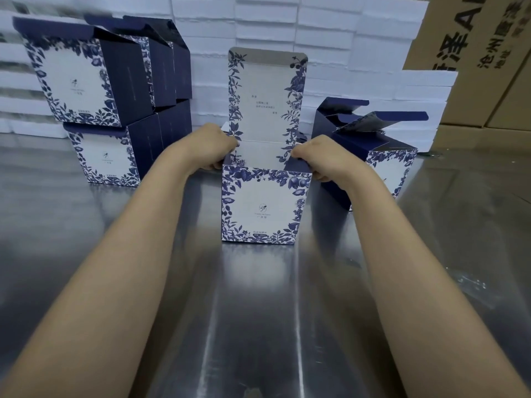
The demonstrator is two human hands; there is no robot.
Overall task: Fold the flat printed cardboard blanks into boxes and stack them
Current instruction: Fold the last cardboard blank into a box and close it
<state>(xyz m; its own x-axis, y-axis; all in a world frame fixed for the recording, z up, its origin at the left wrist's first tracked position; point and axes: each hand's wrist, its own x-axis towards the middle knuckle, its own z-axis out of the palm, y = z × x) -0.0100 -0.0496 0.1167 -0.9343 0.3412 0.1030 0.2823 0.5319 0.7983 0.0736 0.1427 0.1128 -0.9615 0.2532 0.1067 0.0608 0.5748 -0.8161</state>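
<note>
Head cam: box (pixel 265 205) stands upright on the steel table (pixel 258 311), frame centre, at 12 o'clock from me. Its lid flap (pixel 267 96) is vertical, with the print facing me. My left hand (pixel 214 147) grips the box's top edge on the 9 o'clock side, fingers curled over it. My right hand (pixel 313 159) grips the 3 o'clock side the same way. At 10 o'clock, finished boxes (pixel 83 110) stacked two high, top flaps up. At 2 o'clock, more open boxes (pixel 382 156), near my right hand. White foam slabs (pixel 316 38) are walled up behind at 12, brown cartons (pixel 474 67) at 1 o'clock.
</note>
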